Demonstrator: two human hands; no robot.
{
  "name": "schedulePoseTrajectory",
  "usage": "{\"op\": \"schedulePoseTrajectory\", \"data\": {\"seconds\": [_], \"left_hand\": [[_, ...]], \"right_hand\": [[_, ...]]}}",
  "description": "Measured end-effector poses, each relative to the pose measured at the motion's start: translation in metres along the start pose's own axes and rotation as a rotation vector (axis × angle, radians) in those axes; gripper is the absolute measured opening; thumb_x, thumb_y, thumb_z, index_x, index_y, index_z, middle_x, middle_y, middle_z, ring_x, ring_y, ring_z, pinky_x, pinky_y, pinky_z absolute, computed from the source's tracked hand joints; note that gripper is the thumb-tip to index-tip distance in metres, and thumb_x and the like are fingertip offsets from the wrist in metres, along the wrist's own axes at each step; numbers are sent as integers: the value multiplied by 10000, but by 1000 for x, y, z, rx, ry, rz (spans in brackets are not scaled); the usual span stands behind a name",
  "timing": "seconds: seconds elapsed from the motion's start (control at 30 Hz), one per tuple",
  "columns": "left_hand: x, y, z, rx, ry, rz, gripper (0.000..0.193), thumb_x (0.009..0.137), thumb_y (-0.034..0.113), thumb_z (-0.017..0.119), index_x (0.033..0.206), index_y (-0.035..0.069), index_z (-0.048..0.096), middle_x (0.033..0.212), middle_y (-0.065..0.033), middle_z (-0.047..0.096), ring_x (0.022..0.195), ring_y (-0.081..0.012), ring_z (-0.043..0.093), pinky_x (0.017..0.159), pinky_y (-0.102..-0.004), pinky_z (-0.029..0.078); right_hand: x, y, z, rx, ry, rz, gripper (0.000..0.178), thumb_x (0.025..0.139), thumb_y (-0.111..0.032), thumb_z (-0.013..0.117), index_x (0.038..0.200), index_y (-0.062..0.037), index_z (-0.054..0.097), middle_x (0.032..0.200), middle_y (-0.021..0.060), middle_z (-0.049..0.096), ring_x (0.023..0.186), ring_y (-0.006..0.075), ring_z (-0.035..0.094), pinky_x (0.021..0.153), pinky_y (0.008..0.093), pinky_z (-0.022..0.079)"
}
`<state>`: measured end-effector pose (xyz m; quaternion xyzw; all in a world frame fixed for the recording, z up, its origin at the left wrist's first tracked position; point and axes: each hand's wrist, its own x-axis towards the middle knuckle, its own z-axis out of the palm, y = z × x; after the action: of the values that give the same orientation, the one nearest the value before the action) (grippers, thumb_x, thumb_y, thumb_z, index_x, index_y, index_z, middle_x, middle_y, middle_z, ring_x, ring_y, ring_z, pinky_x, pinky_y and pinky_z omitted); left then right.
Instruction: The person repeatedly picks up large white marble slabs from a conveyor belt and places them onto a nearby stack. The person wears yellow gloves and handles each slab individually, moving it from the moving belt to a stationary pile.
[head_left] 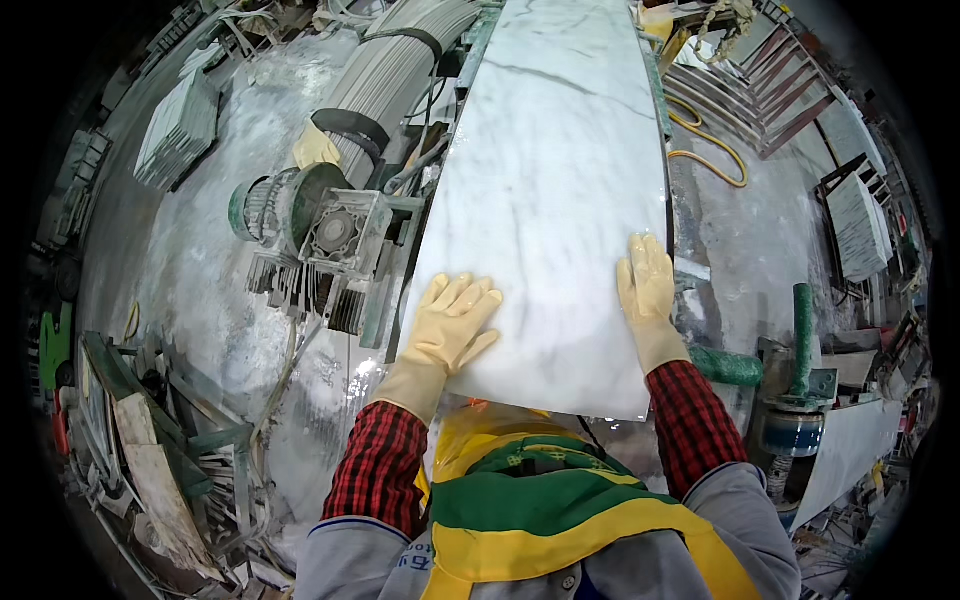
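Note:
A long white marble slab (560, 170) with grey veins stretches away from my body, its near end close to my waist. My left hand (450, 320), in a cream rubber glove, lies on the slab's left edge with the fingers spread. At the right edge my right hand (648, 290), gloved the same way, rests with its fingers pointing forward and the thumb a little apart. Neither hand is wrapped round anything that shows. The slab's underside and what bears it there are mostly hidden.
Left of the slab stands a dusty motor with gearbox (320, 220). Beyond it lies a strapped bundle of grey strips (400, 70). Stacked slabs (180, 130) stand far left, scrap boards (150, 470) near left. On the right are a green pipe (727, 366) and a yellow hose (725, 165).

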<state>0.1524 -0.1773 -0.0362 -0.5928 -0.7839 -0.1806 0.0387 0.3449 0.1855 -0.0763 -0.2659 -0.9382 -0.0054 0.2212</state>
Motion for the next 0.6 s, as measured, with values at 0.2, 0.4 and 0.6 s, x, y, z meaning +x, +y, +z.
{"op": "schedulePoseTrajectory", "data": {"seconds": [0.2, 0.4, 0.6], "left_hand": [[-6, -3, 9, -16, 77, 23, 610, 972, 378, 801, 1518, 165, 630, 1585, -120, 628, 1475, -412, 577, 1274, -626, 378], [-9, 3, -2, -29, 59, 14, 587, 979, 361, 791, 1503, 147, 634, 1562, -128, 640, 1460, -414, 588, 1264, -625, 380], [-14, 3, -2, -63, 63, 25, 584, 976, 348, 793, 1489, 115, 638, 1546, -156, 646, 1447, -431, 583, 1256, -632, 376]], "right_hand": [[-41, -15, -25, 35, 2, -13, 538, 1013, -211, 731, 1521, -49, 663, 1589, 232, 611, 1421, 454, 573, 1227, 552, 448], [-114, -28, -60, 181, 138, -134, 512, 1015, -183, 706, 1508, -51, 660, 1545, 260, 629, 1377, 467, 611, 1198, 576, 476], [-208, -47, -95, 146, -101, 204, 573, 1079, -206, 628, 1590, 47, 563, 1628, 323, 559, 1526, 503, 519, 1284, 542, 415]]}}
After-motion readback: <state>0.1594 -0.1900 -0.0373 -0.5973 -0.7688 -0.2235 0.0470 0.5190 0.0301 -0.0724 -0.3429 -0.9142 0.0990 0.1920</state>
